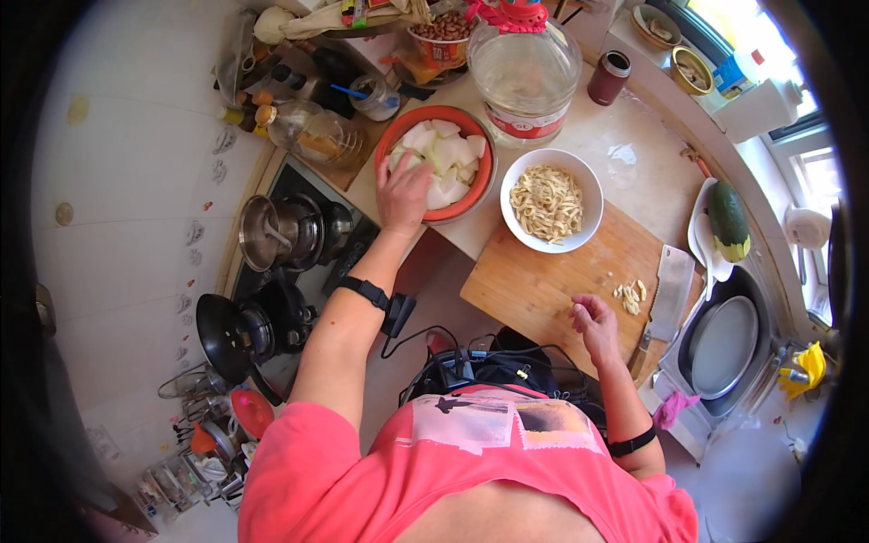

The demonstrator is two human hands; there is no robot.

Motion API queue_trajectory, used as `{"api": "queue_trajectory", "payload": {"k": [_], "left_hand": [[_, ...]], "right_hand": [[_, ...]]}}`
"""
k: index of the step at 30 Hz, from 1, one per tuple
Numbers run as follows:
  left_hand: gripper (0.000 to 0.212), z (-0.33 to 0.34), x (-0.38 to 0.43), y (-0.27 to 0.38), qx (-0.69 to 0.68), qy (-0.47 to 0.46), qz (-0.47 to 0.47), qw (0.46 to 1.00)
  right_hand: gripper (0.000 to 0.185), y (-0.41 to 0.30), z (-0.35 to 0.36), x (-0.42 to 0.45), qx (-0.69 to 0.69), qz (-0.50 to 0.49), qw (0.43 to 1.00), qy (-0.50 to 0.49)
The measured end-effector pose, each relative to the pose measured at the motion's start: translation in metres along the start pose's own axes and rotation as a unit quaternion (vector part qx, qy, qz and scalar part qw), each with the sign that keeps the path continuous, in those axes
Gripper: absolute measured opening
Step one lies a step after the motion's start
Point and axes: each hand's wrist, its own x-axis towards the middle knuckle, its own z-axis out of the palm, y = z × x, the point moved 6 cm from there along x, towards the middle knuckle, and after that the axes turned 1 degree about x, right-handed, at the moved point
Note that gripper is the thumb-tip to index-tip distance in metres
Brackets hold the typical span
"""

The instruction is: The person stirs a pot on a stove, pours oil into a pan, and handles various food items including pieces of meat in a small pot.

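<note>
My left hand (405, 197) reaches over the near-left rim of a red basin (486, 170), its fingers spread on pale green-white vegetable slices (445, 153). It lifts no slice that I can see. Above the near part of a wooden cutting board (523, 285), my right hand (596, 327) hangs loosely curled with nothing visible in it. Just beyond its fingers lie chopped garlic-like pieces (631, 297). A cleaver (669, 288) rests flat along the board's right side. On the board's far-left part stands a white bowl (509, 214) of flat noodle-like strips (547, 200).
A large water jug (526, 75) and a maroon flask (609, 78) stand behind the bowl. Pots (265, 234) and a black wok (220, 339) sit on the hob at left. At right are a partly peeled green gourd (728, 217) and a sink with a grey basin (725, 346).
</note>
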Motion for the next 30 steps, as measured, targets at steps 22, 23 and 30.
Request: {"api": "queue_trajectory", "payload": {"k": [22,23,30], "left_hand": [[0.031,-0.026,0.039,-0.032,0.041,-0.002,-0.171,0.984],[0.031,-0.019,0.040,-0.040,0.041,-0.004,-0.171,0.984],[0.020,0.003,0.038,-0.030,0.010,-0.024,-0.146,0.989]], "right_hand": [[0.015,0.019,0.000,0.004,-0.005,0.013,1.000,0.003],[0.015,0.019,0.000,0.003,-0.003,0.014,1.000,0.005],[0.015,0.015,-0.002,-0.001,-0.008,0.008,1.000,0.005]]}}
